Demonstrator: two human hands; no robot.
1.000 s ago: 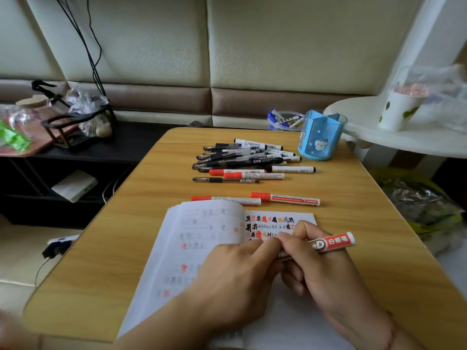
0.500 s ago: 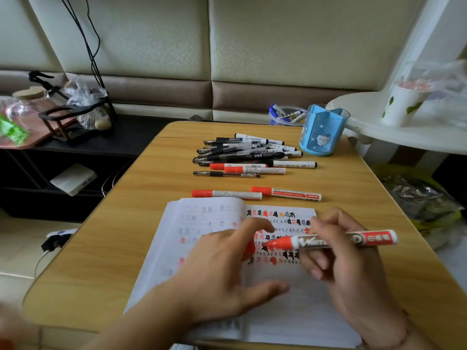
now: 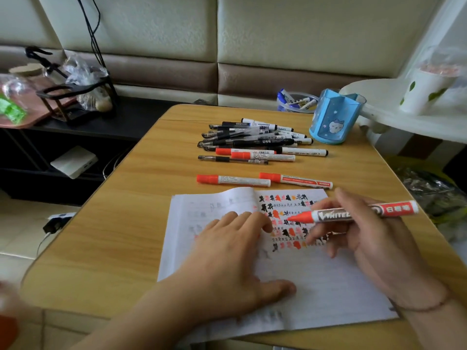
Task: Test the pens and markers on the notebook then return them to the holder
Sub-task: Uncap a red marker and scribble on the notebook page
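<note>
An open notebook (image 3: pixel 328 286) lies on the wooden table (image 3: pixel 113 236), its right page covered with red and black test marks. My right hand (image 3: pixel 374 238) grips an uncapped red whiteboard marker (image 3: pixel 336 214), tip pointing left just above the marks. My left hand (image 3: pixel 232 256) rests palm down on the notebook's left page, thumb spread; the marker's cap is not in sight. Two capped red markers (image 3: pixel 232 179) (image 3: pixel 295 180) lie just beyond the notebook. A pile of pens and markers (image 3: pixel 252 140) lies farther back. The blue holder (image 3: pixel 333 120) stands at the back right.
A clear tub with blue pens (image 3: pixel 295 102) sits behind the holder. A white side table (image 3: pixel 404 122) with a paper cup (image 3: pixel 424 92) adjoins the right edge. A dark shelf (image 3: pixel 101 122) with bags stands at left.
Both hands pulled the cap off the marker. My left hand moved down onto the left page; my right hand swung the marker so its bare tip hovers over the marks.
</note>
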